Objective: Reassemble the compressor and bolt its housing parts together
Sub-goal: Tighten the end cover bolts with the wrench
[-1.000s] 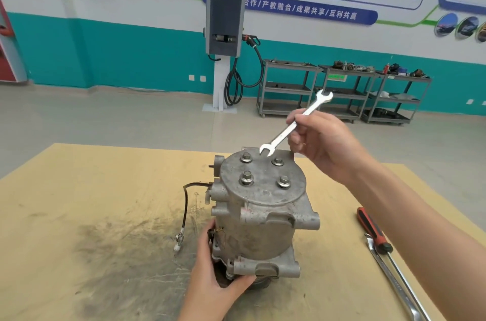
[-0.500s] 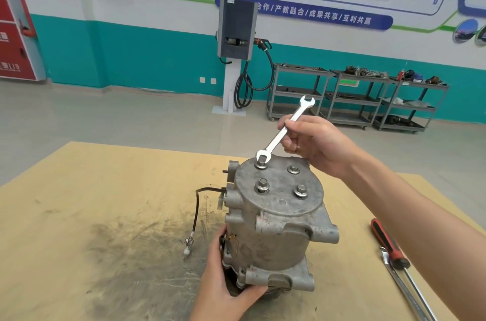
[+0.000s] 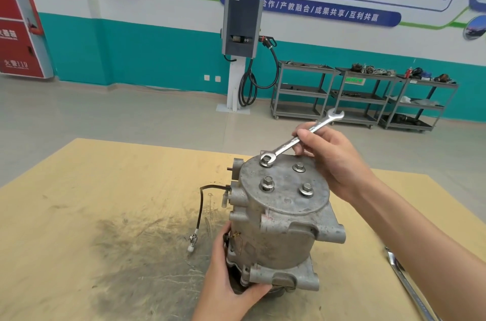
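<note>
While the right hand (image 3: 332,162) pinches the wrench (image 3: 299,137), its open end on the upper-left bolt (image 3: 266,161), the left hand (image 3: 231,286) grips the compressor (image 3: 281,218) base at frame centre. Tightening is under way; next comes a steady swing, then the remaining three bolts.

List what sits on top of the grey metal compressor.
Four hex bolts with washers on the compressor's round end cover; the silver open-end wrench grips the far-left bolt. The bolt shanks are hidden.
</note>
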Available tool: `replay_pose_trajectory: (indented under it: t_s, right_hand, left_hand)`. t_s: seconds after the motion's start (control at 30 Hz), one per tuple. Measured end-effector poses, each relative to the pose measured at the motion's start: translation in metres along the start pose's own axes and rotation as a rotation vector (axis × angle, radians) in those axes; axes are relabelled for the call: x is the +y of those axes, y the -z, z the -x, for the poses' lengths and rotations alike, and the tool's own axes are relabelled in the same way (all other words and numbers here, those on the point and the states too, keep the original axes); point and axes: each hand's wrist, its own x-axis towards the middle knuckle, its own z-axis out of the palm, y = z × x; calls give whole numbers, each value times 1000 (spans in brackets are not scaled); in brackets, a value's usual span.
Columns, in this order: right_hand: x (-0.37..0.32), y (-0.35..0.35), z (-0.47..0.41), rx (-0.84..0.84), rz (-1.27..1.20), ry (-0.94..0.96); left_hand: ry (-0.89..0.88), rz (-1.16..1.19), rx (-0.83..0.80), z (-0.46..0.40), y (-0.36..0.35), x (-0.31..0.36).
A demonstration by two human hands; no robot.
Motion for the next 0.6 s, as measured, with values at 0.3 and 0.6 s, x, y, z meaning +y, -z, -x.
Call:
replay_pose_trajectory:
  t_s: [0.3,0.6]
  right_hand:
    - [8,9,23,5,265,477]
    - [-30,-15,54,35,1209,959]
  left_hand:
    - [-31,-35,6,1,1,-2]
    - [-34,22,12,3,-1,3]
